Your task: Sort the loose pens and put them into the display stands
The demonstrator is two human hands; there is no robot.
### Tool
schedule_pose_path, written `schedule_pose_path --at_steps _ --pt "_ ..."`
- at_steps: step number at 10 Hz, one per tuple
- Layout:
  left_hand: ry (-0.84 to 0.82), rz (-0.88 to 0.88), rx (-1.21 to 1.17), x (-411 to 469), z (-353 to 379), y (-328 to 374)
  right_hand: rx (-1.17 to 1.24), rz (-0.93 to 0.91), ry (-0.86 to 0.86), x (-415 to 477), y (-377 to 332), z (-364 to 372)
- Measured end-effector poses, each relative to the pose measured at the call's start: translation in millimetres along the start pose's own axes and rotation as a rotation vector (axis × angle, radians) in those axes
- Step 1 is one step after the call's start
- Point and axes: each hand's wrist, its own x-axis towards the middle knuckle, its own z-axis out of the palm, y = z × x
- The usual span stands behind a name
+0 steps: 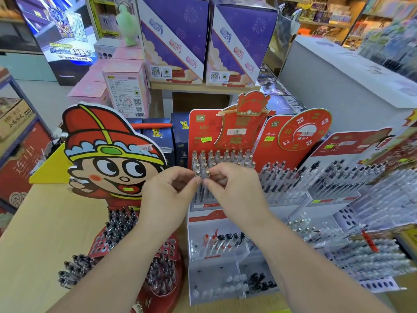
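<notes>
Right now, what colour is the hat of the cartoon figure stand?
The hat is red with yellow bands; head view.

Left hand (168, 195) and right hand (234, 190) both pinching clear gold-capped pens (202, 175), right in front of the red cardboard display stand (200, 129).

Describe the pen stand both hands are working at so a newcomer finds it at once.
Start at the big cartoon-head cutout on the wooden counter; the stand is the red-backed one just right of it. Alone among its neighbours, its pens have gold caps, and a scroll-shaped topper crowns it.
</notes>
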Motion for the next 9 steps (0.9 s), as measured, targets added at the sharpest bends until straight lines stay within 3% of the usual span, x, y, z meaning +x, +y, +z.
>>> schedule_pose_path --at_steps 5,9 --pt "-0.005 -0.009 -0.032 -4 -17 14 0.009 -0.002 0.062 -10 -4 -4" --pt "0.157 0.177 0.079 6 -51 82 0.059 -0.103 0.243 8 -13 -94"
